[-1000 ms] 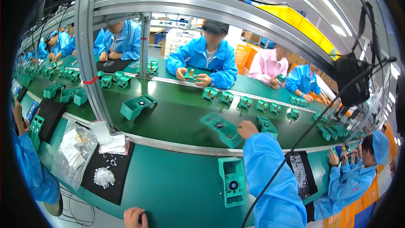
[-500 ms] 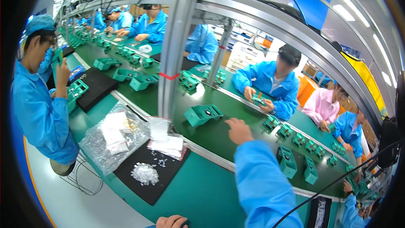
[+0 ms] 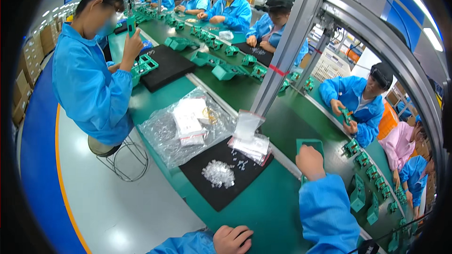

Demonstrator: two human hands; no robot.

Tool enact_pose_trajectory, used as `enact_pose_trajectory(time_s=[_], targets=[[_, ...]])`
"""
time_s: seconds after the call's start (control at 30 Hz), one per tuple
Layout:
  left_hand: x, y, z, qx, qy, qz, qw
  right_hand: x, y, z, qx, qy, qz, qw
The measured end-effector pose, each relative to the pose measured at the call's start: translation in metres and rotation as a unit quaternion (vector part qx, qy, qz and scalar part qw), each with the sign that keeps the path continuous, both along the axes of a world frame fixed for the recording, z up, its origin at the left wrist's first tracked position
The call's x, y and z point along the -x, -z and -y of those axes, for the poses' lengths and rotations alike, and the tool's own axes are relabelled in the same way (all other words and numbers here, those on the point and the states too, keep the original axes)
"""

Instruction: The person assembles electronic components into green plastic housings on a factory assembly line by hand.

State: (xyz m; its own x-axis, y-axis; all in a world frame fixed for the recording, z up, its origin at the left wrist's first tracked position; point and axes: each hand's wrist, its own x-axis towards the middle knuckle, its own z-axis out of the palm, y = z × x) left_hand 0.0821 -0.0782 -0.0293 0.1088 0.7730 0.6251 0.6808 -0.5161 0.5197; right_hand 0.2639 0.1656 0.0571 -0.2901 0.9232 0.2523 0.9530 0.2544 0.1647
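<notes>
My right hand (image 3: 310,162) reaches over the belt, its fingers curled onto the near end of a green plastic housing (image 3: 309,144). Most of that housing is hidden behind the hand. Low in the picture, at the bench edge, my left hand (image 3: 231,240) is closed with curled fingers; a dark spot shows between them, but what it holds, if anything, cannot be made out. Between the hands and the far bench lies a black mat (image 3: 214,198) with a heap of small clear pieces (image 3: 219,174) and zip bags (image 3: 253,146).
A clear plastic bag (image 3: 162,129) with white packets lies left of the mat. A metal post (image 3: 290,42) rises beyond it. More green housings (image 3: 358,193) stand on the belt (image 3: 301,120). A co-worker (image 3: 94,75) sits at left; others work across the belt.
The view has swung left. My right hand has gone from reaching with extended fingers to gripping a green housing. My left hand shows more fully, still curled.
</notes>
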Motion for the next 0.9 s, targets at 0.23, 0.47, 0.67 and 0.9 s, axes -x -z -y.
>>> enact_pose_trajectory(time_s=[0.23,0.47,0.67,0.9], targets=[[0.024,-0.003,-0.031,0.033,0.01,0.209,0.977,0.005,0.017,0.118,0.112,0.166,-0.138,0.97],[0.084,-0.002,-0.089,0.082,-0.183,-0.002,0.98,0.018,0.024,0.157,0.096,0.191,-0.288,0.933],[0.091,0.0,-0.097,0.107,-0.154,-0.041,0.981,0.012,0.025,0.188,0.1,0.159,-0.32,0.929],[0.112,0.015,-0.118,0.043,-0.212,-0.236,0.947,0.009,0.014,0.25,0.08,0.11,-0.412,0.901]])
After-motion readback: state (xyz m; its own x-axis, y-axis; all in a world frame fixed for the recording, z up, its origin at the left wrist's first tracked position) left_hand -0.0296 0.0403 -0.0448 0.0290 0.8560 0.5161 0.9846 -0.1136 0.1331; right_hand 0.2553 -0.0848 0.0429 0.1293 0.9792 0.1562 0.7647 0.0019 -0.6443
